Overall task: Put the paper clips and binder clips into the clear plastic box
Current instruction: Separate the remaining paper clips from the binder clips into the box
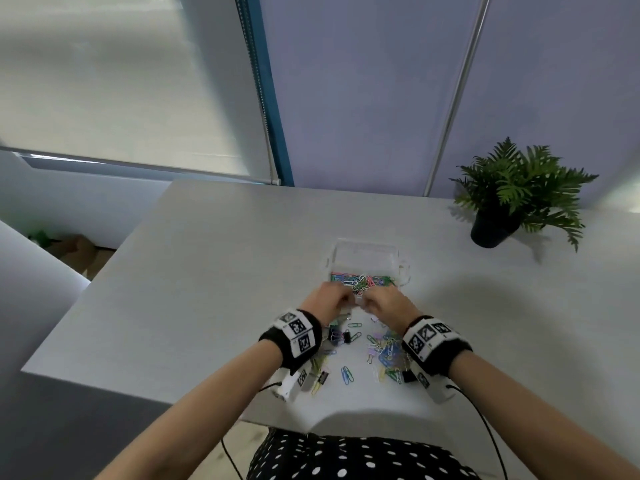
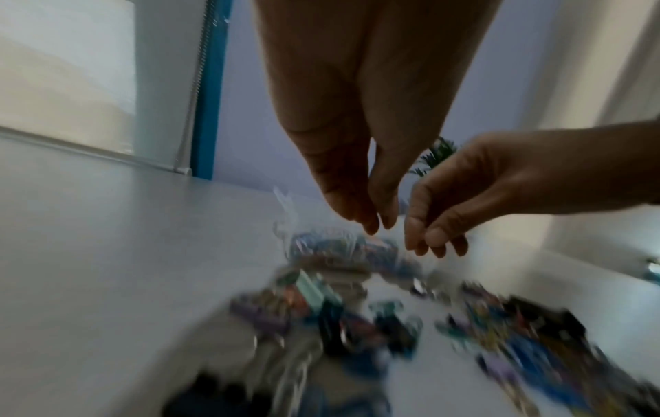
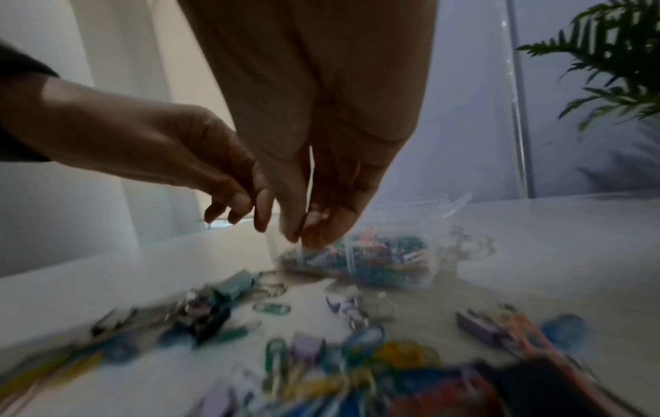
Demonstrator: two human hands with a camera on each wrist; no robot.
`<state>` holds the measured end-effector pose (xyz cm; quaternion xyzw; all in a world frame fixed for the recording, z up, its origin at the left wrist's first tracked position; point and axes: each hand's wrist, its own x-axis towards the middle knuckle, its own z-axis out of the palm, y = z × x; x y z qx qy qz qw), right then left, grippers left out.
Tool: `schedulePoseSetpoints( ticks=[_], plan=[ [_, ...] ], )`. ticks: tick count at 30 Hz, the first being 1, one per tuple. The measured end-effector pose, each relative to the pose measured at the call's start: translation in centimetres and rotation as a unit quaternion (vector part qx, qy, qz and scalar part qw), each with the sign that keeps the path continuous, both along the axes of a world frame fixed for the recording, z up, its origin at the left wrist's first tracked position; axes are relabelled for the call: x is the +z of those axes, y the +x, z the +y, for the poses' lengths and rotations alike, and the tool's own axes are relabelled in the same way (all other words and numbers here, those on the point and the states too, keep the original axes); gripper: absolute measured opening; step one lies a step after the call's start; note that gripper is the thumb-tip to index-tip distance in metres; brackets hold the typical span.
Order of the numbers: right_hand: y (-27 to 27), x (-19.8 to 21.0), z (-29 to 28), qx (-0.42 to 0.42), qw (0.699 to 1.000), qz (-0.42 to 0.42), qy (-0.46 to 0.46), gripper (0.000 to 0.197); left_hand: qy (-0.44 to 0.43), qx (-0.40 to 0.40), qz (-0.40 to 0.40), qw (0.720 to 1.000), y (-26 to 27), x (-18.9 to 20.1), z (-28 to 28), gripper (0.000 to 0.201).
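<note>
Both hands over the box rim, mid-drop.
Left hand and right hand hang loose-fingered, holding nothing visible, above the clear plastic box at frame centre; next, gather the clips lying lower down on the table.

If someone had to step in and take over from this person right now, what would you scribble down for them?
Left hand: over the near edge of the clear plastic box, fingertips bunched; too blurred to tell whether it holds a clip.
Right hand: beside it, at the same edge, fingers pointing down; equally unclear.
Box: open on the white table, with a heap of coloured paper clips already inside.
Left to do: loose paper clips and binder clips lie scattered on the table between the box and the person.
A potted plant stands at the far right, out of the way.
</note>
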<state>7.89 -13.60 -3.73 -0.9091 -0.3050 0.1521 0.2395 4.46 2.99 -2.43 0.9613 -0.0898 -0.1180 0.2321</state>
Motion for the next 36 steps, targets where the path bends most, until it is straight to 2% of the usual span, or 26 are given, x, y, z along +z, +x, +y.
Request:
schedulePoseSetpoints(
  ticks=[3, 5, 7, 11, 17, 23, 25, 27, 28, 32, 34, 36],
  plan=[
    [-1.5, -0.9, -0.4, 0.033, 0.992, 0.013, -0.119, 0.01, 0.058, -0.005, 0.028, 0.998, -1.9, -1.4, -1.8, 0.02],
    [-2.1, -1.2, -0.7, 0.037, 0.985, 0.008, -0.166, 0.013, 0.113, -0.015, 0.045, 0.993, -2.3, -2.0, -2.8, 0.034],
    [-2.5, -1.5, -0.9, 0.053, 0.982, 0.006, -0.181, 0.024, 0.152, -0.014, 0.058, 0.987, -2.4, -2.1, -3.5, 0.046],
    [-3.1, -2.0, -1.4, 0.117, 0.981, -0.008, -0.157, 0.034, 0.175, 0.018, 0.046, 0.983, -2.5, -2.3, -3.9, 0.034],
    [-3.2, -2.4, -0.2, 0.084, 0.985, -0.012, -0.153, 0.014, 0.189, 0.006, 0.053, 0.981, -2.5, -2.4, -3.8, 0.026],
    [-4.0, -2.1, -0.1, 0.073, 0.987, -0.033, -0.14, 0.014, 0.198, -0.039, 0.063, 0.977, -1.9, -2.5, -3.7, 0.03],
    [-3.9, -2.3, -0.6, 0.056, 0.993, 0.002, -0.105, 0.011, 0.197, -0.056, 0.058, 0.977, -2.0, -2.6, -3.6, 0.031],
    [-3.5, -2.4, -1.1, 0.018, 0.999, 0.046, -0.015, 0.002, 0.201, -0.064, 0.055, 0.976, -2.0, -2.6, -3.5, 0.031],
    [-3.2, -2.3, -1.3, -0.008, 0.997, 0.069, 0.026, 0.004, 0.207, -0.066, 0.056, 0.975, -2.1, -2.5, -3.5, 0.031],
    [-2.3, -1.6, -2.1, -0.102, 0.97, 0.159, 0.154, 0.012, 0.205, -0.058, 0.07, 0.975, -2.0, -2.3, -3.6, 0.033],
    [-2.3, -1.5, -2.7, -0.112, 0.965, 0.187, 0.146, 0.021, 0.19, -0.055, 0.068, 0.978, -2.0, -2.3, -3.6, 0.032],
    [-2.8, -1.4, -3.5, -0.077, 0.981, 0.169, 0.059, 0.018, 0.183, -0.06, 0.062, 0.979, -2.0, -2.4, -3.4, 0.028]
  ],
)
